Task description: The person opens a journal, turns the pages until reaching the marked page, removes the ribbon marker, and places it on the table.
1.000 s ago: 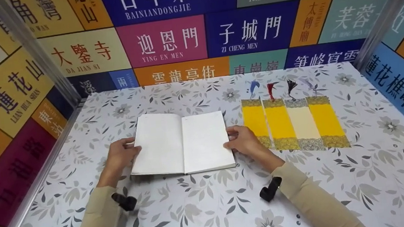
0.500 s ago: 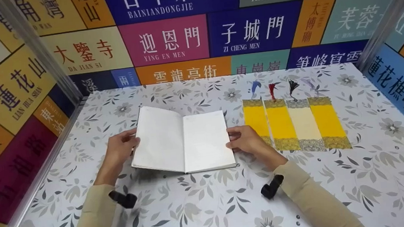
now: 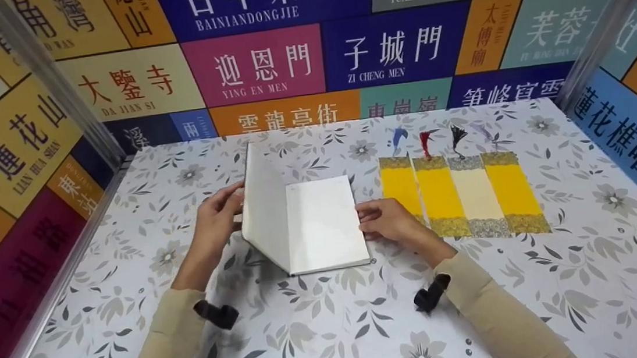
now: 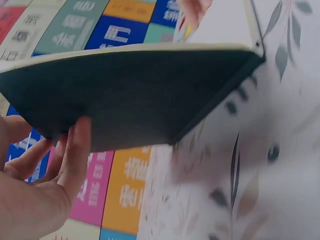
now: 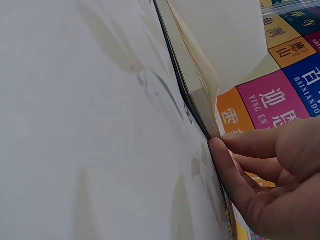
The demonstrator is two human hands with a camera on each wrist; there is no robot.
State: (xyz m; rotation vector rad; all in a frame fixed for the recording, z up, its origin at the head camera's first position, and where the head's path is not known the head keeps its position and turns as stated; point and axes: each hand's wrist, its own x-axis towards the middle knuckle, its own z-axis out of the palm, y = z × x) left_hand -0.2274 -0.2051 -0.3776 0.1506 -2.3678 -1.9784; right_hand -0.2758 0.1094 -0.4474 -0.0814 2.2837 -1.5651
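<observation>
An open notebook [image 3: 323,225] with blank white pages lies on the patterned tabletop. Its left cover [image 4: 130,100], dark outside, stands tilted up steeply. My left hand [image 3: 215,230] holds this raised cover near its outer edge. In the left wrist view, one fingertip rests on the dark outer face, while the other fingers reach the edge. At the opposite side, my right hand [image 3: 390,222] pinches the edge of the flat right half between thumb and index finger. The right wrist view shows the page stack [image 5: 202,100] meeting these fingertips.
Several tasselled bookmarks, including a cream one [image 3: 477,193] among yellow ones [image 3: 512,189], lie side by side right of the notebook. Behind the floral tabletop [image 3: 321,325] stands a wall of coloured name panels [image 3: 255,65]. Clear corner posts [image 3: 62,92] rise at both sides.
The notebook's left side has swung up from nearly flat to a steep tilt. My left hand has moved right and away from me with it; the right hand stays put.
</observation>
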